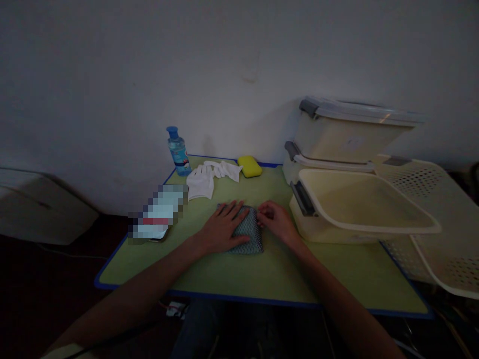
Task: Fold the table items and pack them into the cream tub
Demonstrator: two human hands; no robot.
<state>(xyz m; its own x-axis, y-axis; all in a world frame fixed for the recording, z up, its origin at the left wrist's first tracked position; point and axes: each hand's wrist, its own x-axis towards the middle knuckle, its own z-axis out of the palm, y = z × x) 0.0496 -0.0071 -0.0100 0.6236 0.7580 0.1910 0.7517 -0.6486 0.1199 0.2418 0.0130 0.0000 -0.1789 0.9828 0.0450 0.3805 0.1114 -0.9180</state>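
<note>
The cloth (pixel 254 242), which is grey-blue, patterned and apparently folded, lies flat on the table (pixel 209 279), near its middle and between the two arms. The left hand (pixel 225 230) is spread open on it, palm down with the fingers apart, and it grips nothing. The right hand (pixel 273 219) is at the right edge of the cloth with its fingers half curled; whether they pinch this edge or only touch it, I cannot tell. The step in hand seems to be the smoothing of the cloth, and for this I would keep the left palm wide and quiet, with even pressure, so that the layers do not slide. The right fingers should work along the edge softly, from one corner to the other, because a hard pull could make the fold crooked. The table has a yellow-green top with a blue border. At its far side stand a blue bottle (pixel 179 155), white gloves (pixel 202 182) and a yellow block (pixel 249 166), the block just beside the gloves; to the left there is a phone (pixel 161 213), mostly hidden by pixels. On the right side are an open tub (pixel 337 236), stacked boxes (pixel 352 139) behind it, and a basket (pixel 437 182) with holes. The room is rather dim, with a plain pale wall (pixel 224 70) behind and a white cabinet (pixel 41 209) at the left.
</note>
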